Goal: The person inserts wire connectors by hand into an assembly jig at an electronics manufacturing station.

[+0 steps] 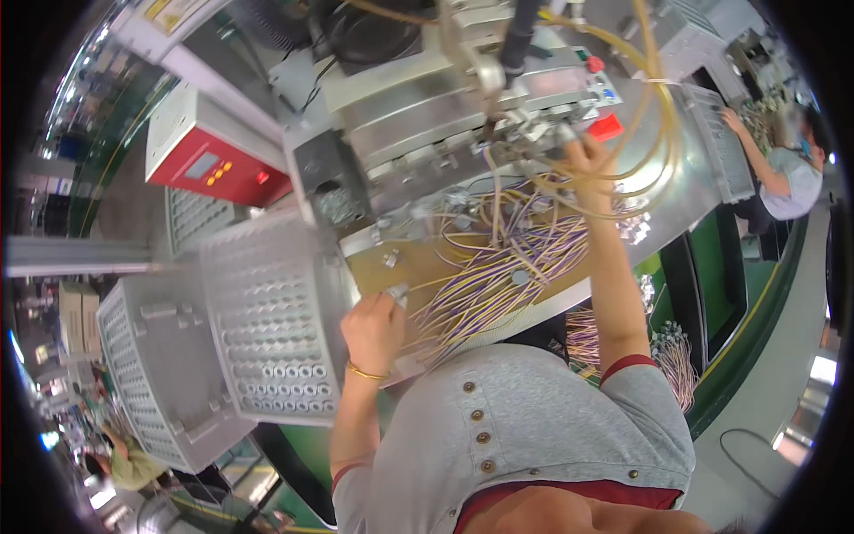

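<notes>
My left hand (372, 331), with a yellow bracelet at its wrist, is closed on a small light-grey connector (398, 293) at the near left corner of the worktop. Yellow wires run from beside it into a loose bundle of yellow and purple wires (507, 271) across the middle. My right hand (591, 167) reaches over the bundle to the metal bench machine (409, 116). Its fingers are pinched together at the clamp-like metal fixture (534, 133); what they hold, if anything, is hidden. Small metal pieces lie along the bundle's far edge.
A perforated grey tray (271, 311) with rows of round parts stands left, beside another grey tray (169, 365). A dark bin (334, 182) holds small metal parts. Yellowish hoses (663, 116) loop near my right hand. A red-and-white control box (213, 156) stands far left. Another person (787, 178) works at right.
</notes>
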Motion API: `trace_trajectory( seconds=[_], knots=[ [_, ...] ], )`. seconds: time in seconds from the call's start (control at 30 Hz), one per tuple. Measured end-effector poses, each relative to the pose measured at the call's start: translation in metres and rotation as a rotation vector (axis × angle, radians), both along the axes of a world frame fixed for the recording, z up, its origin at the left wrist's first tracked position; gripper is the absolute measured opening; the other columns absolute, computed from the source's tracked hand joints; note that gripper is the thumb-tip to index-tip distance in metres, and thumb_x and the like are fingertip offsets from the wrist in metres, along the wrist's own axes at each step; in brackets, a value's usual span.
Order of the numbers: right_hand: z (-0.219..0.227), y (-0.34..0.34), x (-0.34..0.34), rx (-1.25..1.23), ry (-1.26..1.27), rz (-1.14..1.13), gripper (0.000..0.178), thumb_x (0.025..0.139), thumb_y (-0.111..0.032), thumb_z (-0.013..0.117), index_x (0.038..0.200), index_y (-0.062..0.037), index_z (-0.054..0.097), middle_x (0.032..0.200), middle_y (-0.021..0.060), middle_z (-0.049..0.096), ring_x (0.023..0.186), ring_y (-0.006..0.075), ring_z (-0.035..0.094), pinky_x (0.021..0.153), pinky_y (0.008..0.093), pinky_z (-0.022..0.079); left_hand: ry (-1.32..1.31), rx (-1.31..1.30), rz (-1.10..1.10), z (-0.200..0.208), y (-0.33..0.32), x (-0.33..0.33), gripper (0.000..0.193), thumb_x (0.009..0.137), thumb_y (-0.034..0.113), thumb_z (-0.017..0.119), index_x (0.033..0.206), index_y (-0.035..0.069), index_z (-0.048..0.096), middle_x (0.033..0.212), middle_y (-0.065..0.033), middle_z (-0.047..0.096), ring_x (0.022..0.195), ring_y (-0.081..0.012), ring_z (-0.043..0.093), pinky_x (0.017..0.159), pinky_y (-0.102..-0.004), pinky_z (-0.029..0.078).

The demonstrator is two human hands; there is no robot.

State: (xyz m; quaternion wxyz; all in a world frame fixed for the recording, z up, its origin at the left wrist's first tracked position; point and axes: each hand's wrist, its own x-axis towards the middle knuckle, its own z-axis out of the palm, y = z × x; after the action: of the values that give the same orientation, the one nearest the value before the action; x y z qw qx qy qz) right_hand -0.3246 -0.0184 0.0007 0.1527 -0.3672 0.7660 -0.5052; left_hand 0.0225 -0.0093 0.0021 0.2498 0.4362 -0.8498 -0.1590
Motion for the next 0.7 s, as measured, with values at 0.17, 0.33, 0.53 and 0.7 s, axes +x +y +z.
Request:
trace_trajectory(
  seconds=[0.17, 0.33, 0.53, 0.7],
  knots=[
    [0.027, 0.053, 0.067, -0.098, 0.052, 0.142, 0.020, 0.076, -0.017, 0.058, 0.088, -0.0015, 0.059, 0.074, 0.0090, 0.061, 0.064, 0.0126, 0.058, 0.056, 0.0223, 0.045, 0.215, 0.136, 0.148, 0.012, 0.000, 0.033, 0.028, 0.058, -0.004, 0.057, 0.083, 0.006, 0.065, 0.065, -0.0103, 0.057, 0.052, -0.0245, 0.052, 0.048, -0.0305, 0.042],
    [0.031, 0.035, 0.164, -0.266, 0.195, 0.942, 0.021, 0.069, -0.007, 0.059, 0.088, 0.0003, 0.059, 0.066, 0.0097, 0.056, 0.057, 0.0173, 0.056, 0.053, 0.0259, 0.044, 0.245, -0.035, 0.058, 0.036, 0.010, 0.021, 0.025, 0.058, -0.003, 0.063, 0.082, 0.004, 0.064, 0.067, -0.0101, 0.058, 0.054, -0.0220, 0.052, 0.050, -0.0281, 0.042],
    [0.030, 0.036, 0.171, 0.091, -0.187, 1.050, 0.015, 0.069, -0.003, 0.058, 0.083, 0.0006, 0.058, 0.063, 0.0086, 0.054, 0.054, 0.0111, 0.052, 0.049, 0.0242, 0.041, -0.104, -0.248, 0.355, -0.014, 0.011, 0.090, 0.028, 0.059, 0.012, 0.066, 0.082, 0.000, 0.056, 0.080, -0.0162, 0.056, 0.072, -0.0321, 0.053, 0.062, -0.0388, 0.044],
    [0.045, 0.040, 0.164, 0.027, -0.251, 0.936, 0.009, 0.070, -0.004, 0.059, 0.078, 0.0002, 0.057, 0.062, 0.0071, 0.052, 0.053, 0.0095, 0.049, 0.047, 0.0229, 0.039, -0.862, 0.251, 1.129, -0.057, 0.024, 0.235, 0.035, 0.082, 0.030, 0.043, 0.091, 0.000, 0.060, 0.102, -0.0148, 0.055, 0.098, -0.0348, 0.048, 0.086, -0.0421, 0.036]
  ],
)
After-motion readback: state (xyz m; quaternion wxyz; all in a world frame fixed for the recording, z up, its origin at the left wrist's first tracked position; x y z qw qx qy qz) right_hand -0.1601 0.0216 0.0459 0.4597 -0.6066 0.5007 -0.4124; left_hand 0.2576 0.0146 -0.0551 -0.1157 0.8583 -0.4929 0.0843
